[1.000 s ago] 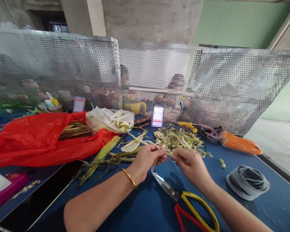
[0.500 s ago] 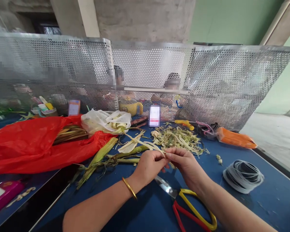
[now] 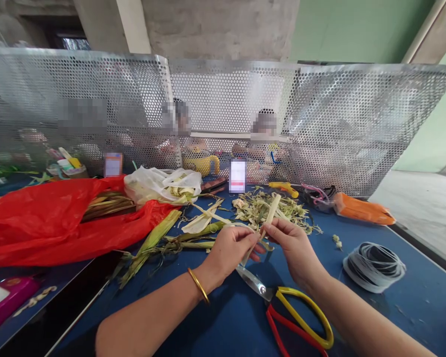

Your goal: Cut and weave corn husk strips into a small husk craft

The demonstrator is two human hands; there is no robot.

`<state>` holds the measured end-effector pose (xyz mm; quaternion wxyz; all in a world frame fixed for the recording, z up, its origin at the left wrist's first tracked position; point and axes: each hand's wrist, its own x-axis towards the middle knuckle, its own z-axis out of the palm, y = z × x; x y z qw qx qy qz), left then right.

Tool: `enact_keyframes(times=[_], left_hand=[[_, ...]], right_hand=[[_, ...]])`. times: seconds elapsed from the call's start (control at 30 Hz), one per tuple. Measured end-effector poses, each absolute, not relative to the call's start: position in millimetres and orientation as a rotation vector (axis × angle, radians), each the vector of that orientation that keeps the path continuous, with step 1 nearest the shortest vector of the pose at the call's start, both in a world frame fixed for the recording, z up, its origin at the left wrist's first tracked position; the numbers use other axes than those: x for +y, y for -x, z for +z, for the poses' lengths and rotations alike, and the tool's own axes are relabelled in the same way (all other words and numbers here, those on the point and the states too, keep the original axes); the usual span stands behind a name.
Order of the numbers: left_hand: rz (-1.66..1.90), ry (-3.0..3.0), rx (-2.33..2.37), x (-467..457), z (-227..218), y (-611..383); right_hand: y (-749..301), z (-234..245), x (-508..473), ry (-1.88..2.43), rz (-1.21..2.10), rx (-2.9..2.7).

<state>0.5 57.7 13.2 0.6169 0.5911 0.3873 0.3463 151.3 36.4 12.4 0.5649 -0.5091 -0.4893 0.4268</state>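
Observation:
My left hand (image 3: 228,249) and my right hand (image 3: 293,247) meet over the blue table (image 3: 223,317), both pinching a pale strip of corn husk (image 3: 269,213). The strip stands up and leans to the far right from my fingers. A gold bangle (image 3: 198,285) circles my left wrist. Scissors with yellow and red handles (image 3: 293,317) lie just below my hands, blades pointing to the upper left. Behind my hands lies a heap of shredded husk (image 3: 271,210).
Green corn husks (image 3: 159,238) lie to the left beside a red plastic bag (image 3: 55,218) and a white bag (image 3: 159,184). A coil of grey cord (image 3: 373,265) sits at right, an orange pouch (image 3: 362,210) behind it. A perforated metal screen (image 3: 223,114) closes the back; people sit beyond it.
The husk strip, held flat between my hands before, now stands upright and leans to the right. My hands have drawn slightly apart.

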Motion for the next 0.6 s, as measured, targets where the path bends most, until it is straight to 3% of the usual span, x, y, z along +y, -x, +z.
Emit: enact_keyframes(times=[0.17,0.3,0.6], left_hand=[[0.97,-1.554,1.076,60.7,9.4,6.3],[1.139,-1.873,1.101,60.8,11.0,9.3],[0.791,-1.665,0.833,58.7,14.5,3.1]], right_hand=[[-159.5,21.3,37.3,1.267,0.707,-1.324],[-160.4,24.3,36.6,1.291,0.665,-1.412],[-157.2,21.1,35.9,1.309,0.777,-1.513]])
